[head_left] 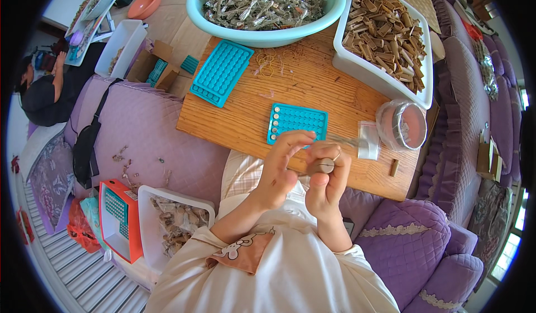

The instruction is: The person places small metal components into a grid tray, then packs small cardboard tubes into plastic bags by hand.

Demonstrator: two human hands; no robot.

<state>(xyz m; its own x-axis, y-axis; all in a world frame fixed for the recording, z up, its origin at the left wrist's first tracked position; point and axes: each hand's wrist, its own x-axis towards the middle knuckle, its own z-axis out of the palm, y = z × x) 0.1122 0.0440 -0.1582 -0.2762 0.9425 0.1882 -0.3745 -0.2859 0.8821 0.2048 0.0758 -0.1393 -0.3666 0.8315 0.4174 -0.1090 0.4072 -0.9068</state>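
Note:
My right hand (330,180) pinches a small brown cylindrical piece (320,166) between thumb and fingers. My left hand (282,165) reaches over to it, its fingertips touching the top of the same piece. Both hands hover at the near edge of a wooden board (312,84) lying across my lap. Just beyond my fingers sits a blue plastic grid tray (298,122) with a column of small pieces filled on its left side. A second, empty blue grid tray (221,72) lies further left on the board.
A teal basin (267,34) of tangled metal bits and a white bin (357,67) of brown pieces stand at the back. A clear round container (403,125) and plastic bag (368,141) lie right. A white tray (174,219) and orange box (120,218) sit left on the purple sofa. Another person (47,87) sits far left.

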